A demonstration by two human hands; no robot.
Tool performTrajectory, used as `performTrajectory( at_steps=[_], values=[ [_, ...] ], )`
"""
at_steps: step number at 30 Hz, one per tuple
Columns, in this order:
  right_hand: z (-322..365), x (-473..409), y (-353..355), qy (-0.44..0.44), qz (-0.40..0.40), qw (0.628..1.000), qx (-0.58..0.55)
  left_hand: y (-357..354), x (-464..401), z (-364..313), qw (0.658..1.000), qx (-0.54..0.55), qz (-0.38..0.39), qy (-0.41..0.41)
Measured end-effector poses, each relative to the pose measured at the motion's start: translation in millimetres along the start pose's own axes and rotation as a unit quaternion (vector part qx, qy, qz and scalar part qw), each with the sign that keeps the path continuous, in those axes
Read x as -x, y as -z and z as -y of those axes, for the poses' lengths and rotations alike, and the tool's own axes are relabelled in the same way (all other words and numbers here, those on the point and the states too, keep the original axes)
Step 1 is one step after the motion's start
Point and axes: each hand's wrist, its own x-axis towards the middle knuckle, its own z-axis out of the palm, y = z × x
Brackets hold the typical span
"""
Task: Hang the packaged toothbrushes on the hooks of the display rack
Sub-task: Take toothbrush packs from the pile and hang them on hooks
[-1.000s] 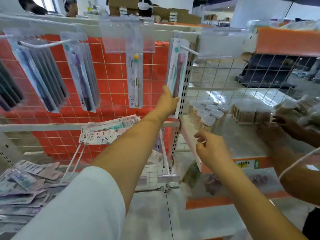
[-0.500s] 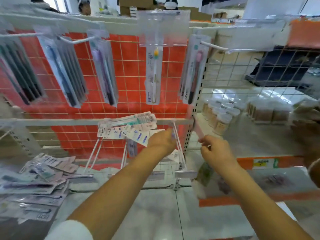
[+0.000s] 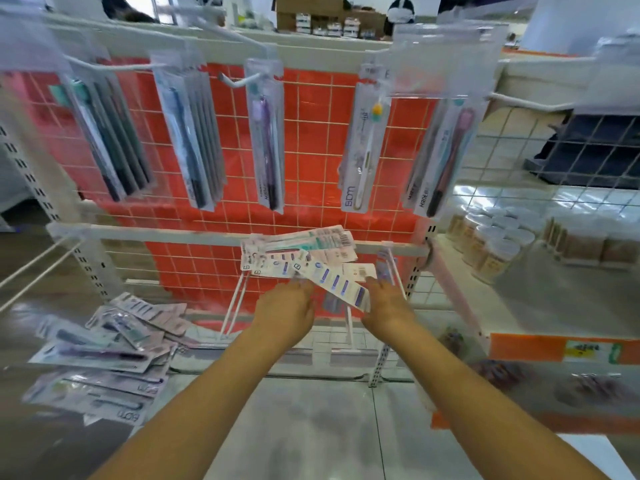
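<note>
While a fan of packaged toothbrushes (image 3: 304, 252) is lying across the lower hooks (image 3: 239, 299) at the middle of the display rack (image 3: 214, 233), both hands are reaching into it from the near side. The left hand (image 3: 285, 311) is touching the near left edge of the fan with its fingers curled down over the cards, though blur is keeping me from telling whether it is actually grasping one. The right hand (image 3: 388, 299) is resting against the near right end of one long white pack (image 3: 341, 284), which is sticking out between the two hands; whether its fingers are closing on that pack I cannot tell.

Along the upper rail, further packs are hanging from hooks in five groups: dark ones (image 3: 110, 140) at far left, blue ones (image 3: 194, 133), a purple one (image 3: 266, 140), a yellow-headed one (image 3: 363, 147) and pink ones (image 3: 440, 157) at right. A loose heap of packs (image 3: 104, 355) is lying on the low shelf at near left. Jars (image 3: 491, 244) are standing on the shelf to the right.
</note>
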Motion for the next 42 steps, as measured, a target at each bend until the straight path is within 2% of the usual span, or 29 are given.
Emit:
performTrajectory(
  at_steps=[6, 12, 17, 21, 25, 29, 32, 35, 40, 42],
  values=[
    [-6.7, -15.3, -21.7, -0.022, 0.000, 0.999, 0.032, -0.9, 3.9, 24.9, 1.000, 0.014, -0.003, 0.011],
    [-6.1, -18.4, -31.4, -0.005, -0.046, 0.998, 0.039, 0.0, 11.1, 36.5, 0.997, 0.064, -0.001, 0.041],
    [-2.3, -14.5, -29.4, -0.019, -0.056, 0.998, 0.005, -0.8, 13.7, 42.1, 0.997, 0.072, 0.004, 0.042],
    [-1.4, -7.0, -25.8, 0.003, -0.074, 0.996, -0.048, 0.2, 14.4, 42.9, 0.995, 0.093, 0.000, 0.047],
    [7.5, 1.6, -10.1, 0.032, -0.081, 0.995, -0.053, 3.7, 15.1, 43.6, 0.990, 0.132, 0.009, 0.057],
    [25.5, 9.4, 5.3, 0.113, -0.078, 0.979, -0.147, 9.5, 16.1, 43.8, 0.977, 0.201, 0.026, 0.071],
    [44.2, 20.7, 14.3, 0.154, -0.060, 0.951, -0.262, 14.8, 17.4, 43.0, 0.958, 0.276, 0.036, 0.075],
    [66.1, 31.0, 18.1, 0.169, -0.023, 0.906, -0.387, 18.2, 18.7, 42.8, 0.915, 0.393, 0.044, 0.080],
    [96.0, 34.3, 9.7, 0.117, 0.058, 0.800, -0.586, 28.2, 23.8, 43.4, 0.782, 0.615, 0.048, 0.087],
    [105.0, 33.9, 4.4, 0.108, 0.062, 0.791, -0.599, 30.4, 26.6, 47.1, 0.714, 0.692, 0.042, 0.098]
  ],
)
